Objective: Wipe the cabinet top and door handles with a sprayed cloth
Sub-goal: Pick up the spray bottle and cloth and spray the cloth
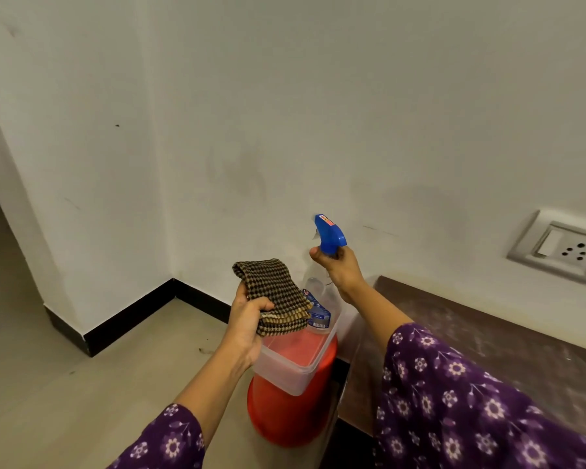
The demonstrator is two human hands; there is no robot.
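Folded cloth in the left hand, spray bottle in the right, at the end of the cabinet top.

Far left, black skirting [132, 319] runs along the foot of the white wall above a pale floor; the left hand [251, 319], out of a purple flowered sleeve [170, 441], is clenched round a folded brown-and-black checked cloth [274, 292], thumb across its lower part; just right of it the right hand [339, 269] grasps the neck of a clear spray bottle [315, 292] under its blue trigger head [330, 233], nozzle aimed up and left; the bottle's base hangs at the back corner of a clear plastic tub [295, 374], touching or not I cannot tell; the tub sits on a red plastic stand [291, 414]; further right the brown mottled cabinet top [471, 333] lies against the wall, beneath the right forearm; a wall socket [559, 247] with a switch is mounted above its far end.
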